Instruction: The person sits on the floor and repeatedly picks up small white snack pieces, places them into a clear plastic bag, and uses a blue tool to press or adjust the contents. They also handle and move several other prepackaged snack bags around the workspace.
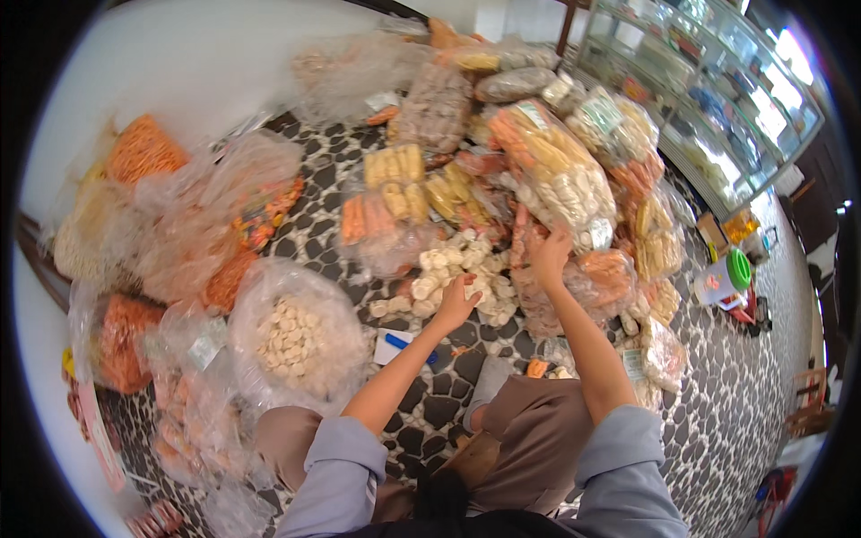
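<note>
My left hand [459, 302] is over a heap of small packets of pale round discs [454, 259], with its fingers apart and no item visible in it. Farther right, my right hand [551, 254] rests among plastic-wrapped snack packs. Its fingers touch the lower end of a large clear bag of orange, yellow and white packets [551, 155]; whether they grip it is hidden. Beside that hand lies a bag of orange-brown snacks [602, 276]. Left of my left arm stands an opened clear plastic bag of loose pale discs [292, 336].
A blue marker [397, 341] lies on white paper [389, 351] near my left forearm. Bagged orange snacks [128, 339] line the left wall. A glass display cabinet [713, 87] stands at the back right, with a green-lidded plastic jar [720, 279] on the stone-patterned floor [726, 376].
</note>
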Demonstrator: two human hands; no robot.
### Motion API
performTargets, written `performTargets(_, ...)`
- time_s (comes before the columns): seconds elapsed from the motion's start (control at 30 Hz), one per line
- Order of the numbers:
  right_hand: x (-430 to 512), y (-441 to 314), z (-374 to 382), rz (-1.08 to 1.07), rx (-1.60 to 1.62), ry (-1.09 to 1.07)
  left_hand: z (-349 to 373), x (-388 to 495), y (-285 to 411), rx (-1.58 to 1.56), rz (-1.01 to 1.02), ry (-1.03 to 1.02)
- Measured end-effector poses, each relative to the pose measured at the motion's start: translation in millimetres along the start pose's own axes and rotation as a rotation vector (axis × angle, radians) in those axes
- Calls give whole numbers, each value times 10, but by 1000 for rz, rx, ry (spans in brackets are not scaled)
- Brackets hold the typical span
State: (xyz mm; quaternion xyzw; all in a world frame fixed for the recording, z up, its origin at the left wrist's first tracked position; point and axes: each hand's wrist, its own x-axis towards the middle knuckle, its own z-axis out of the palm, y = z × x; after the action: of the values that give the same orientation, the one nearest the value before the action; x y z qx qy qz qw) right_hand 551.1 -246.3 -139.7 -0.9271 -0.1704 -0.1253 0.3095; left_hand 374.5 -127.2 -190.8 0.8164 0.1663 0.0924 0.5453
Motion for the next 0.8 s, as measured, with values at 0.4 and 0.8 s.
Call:
performTargets(0.4, 693, 394, -168, 726, 1515, -128, 664, 770, 641, -239, 26, 93)
performTargets(0.8, -199, -849, -1158, -513, 428, -322, -823, 205, 1452, 133, 661, 503)
